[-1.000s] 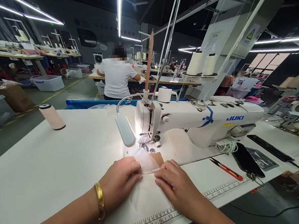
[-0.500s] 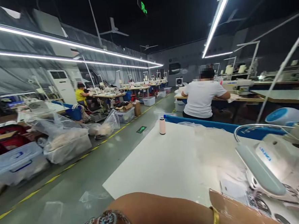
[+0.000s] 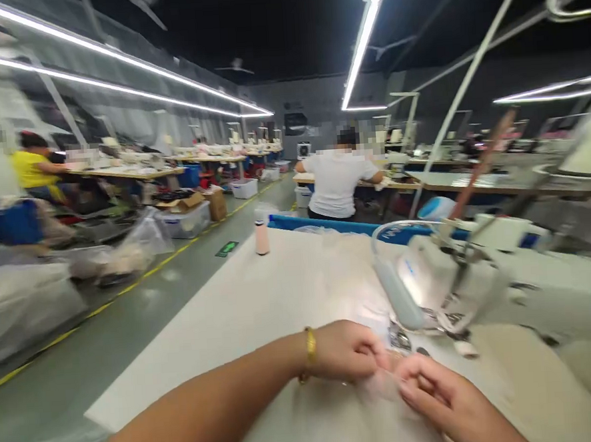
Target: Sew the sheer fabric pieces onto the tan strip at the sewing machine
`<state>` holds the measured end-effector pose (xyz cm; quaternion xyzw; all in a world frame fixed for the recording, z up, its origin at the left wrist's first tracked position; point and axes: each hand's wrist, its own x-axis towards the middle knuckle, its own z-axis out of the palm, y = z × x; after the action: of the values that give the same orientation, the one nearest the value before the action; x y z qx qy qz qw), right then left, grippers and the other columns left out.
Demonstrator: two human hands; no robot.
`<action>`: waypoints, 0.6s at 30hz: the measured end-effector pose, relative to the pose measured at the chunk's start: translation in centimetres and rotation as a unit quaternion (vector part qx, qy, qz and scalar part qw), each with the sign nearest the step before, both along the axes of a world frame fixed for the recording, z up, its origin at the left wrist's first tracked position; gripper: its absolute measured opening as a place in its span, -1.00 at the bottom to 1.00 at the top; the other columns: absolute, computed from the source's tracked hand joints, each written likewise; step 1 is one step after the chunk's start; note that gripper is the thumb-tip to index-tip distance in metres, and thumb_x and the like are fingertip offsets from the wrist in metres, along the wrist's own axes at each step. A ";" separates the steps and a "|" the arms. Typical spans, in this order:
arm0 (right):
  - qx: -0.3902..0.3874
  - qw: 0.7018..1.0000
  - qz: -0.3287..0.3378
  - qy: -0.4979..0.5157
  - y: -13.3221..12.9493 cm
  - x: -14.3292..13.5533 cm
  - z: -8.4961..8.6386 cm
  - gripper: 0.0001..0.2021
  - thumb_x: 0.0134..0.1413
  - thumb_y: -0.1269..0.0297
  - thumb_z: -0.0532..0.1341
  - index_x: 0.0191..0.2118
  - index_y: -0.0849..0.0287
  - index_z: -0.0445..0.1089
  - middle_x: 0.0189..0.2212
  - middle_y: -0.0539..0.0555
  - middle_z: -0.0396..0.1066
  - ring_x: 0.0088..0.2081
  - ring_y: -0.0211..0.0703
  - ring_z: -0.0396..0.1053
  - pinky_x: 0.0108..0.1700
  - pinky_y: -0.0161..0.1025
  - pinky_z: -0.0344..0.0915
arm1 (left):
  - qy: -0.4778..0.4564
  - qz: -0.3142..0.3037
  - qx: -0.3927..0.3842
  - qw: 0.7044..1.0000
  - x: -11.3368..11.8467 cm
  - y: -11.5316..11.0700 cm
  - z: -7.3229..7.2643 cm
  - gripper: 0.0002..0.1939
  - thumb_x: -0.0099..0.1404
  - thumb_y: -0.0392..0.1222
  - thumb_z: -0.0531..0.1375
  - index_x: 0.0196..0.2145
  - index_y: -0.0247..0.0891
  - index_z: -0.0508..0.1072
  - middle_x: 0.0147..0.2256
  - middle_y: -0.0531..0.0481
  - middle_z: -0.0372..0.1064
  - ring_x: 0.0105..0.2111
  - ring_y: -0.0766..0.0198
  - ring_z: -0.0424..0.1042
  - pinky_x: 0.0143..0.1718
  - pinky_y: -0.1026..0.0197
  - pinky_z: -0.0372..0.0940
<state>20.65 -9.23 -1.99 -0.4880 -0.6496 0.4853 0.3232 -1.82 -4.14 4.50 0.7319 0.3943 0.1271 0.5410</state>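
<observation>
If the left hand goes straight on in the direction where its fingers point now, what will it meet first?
Probably the right hand: its fingertips are just ahead of the left hand, with thin pale cloth between them. The picture is blurred, so depth is unclear.

1. Left forearm: bare, extended diagonally inward from lower left.
2. Left hand: knuckles up, fingers curled, pinched closed.
3. Right hand: just beside the left, thumb and fingers pinched, blurred.
4. Right wrist: angled in from lower right.
</observation>
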 end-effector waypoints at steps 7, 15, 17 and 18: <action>-0.023 0.995 0.007 0.093 0.9 0.2 2.8 -0.64 0.21 -0.08 0.38 -0.20 0.15 0.45 -0.38 -0.03 0.32 -0.32 -0.17 0.25 -0.26 -0.25 0.17 | -0.058 -0.024 -0.060 0.996 0.4 0.9 -0.4 -0.73 0.21 -0.01 0.29 -0.30 -0.25 0.40 -0.42 0.05 0.46 -0.38 0.22 0.42 -0.32 0.22 0.25; -0.017 0.992 -0.003 0.127 0.7 0.6 2.9 -0.70 0.23 0.00 0.37 -0.23 0.17 0.45 -0.35 0.00 0.35 -0.29 -0.16 0.26 -0.23 -0.22 0.17 | -0.032 0.023 -0.034 0.999 1.3 0.7 0.3 -0.65 0.22 0.10 0.31 -0.32 -0.28 0.47 -0.47 0.13 0.31 -0.43 0.28 0.23 -0.39 0.27 0.11; -0.019 0.993 0.004 0.115 0.7 0.6 3.1 -0.68 0.26 -0.03 0.34 -0.23 0.16 0.44 -0.36 -0.01 0.33 -0.32 -0.17 0.24 -0.26 -0.22 0.16 | -0.022 0.038 -0.011 0.999 1.4 0.5 0.4 -0.64 0.23 0.14 0.28 -0.36 -0.25 0.46 -0.51 0.16 0.23 -0.47 0.30 0.16 -0.43 0.27 0.06; -0.023 0.994 0.008 0.109 0.7 0.6 3.1 -0.67 0.25 -0.04 0.34 -0.23 0.16 0.43 -0.37 -0.02 0.31 -0.34 -0.18 0.22 -0.27 -0.22 0.15 | -0.018 0.043 -0.003 0.999 1.4 0.5 0.4 -0.63 0.25 0.16 0.26 -0.38 -0.24 0.45 -0.52 0.17 0.19 -0.49 0.31 0.12 -0.44 0.27 0.02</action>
<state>21.22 -8.55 1.12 -0.4346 -0.6030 0.5530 0.3765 -0.44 -3.65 4.92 0.7100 0.4160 0.1625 0.5445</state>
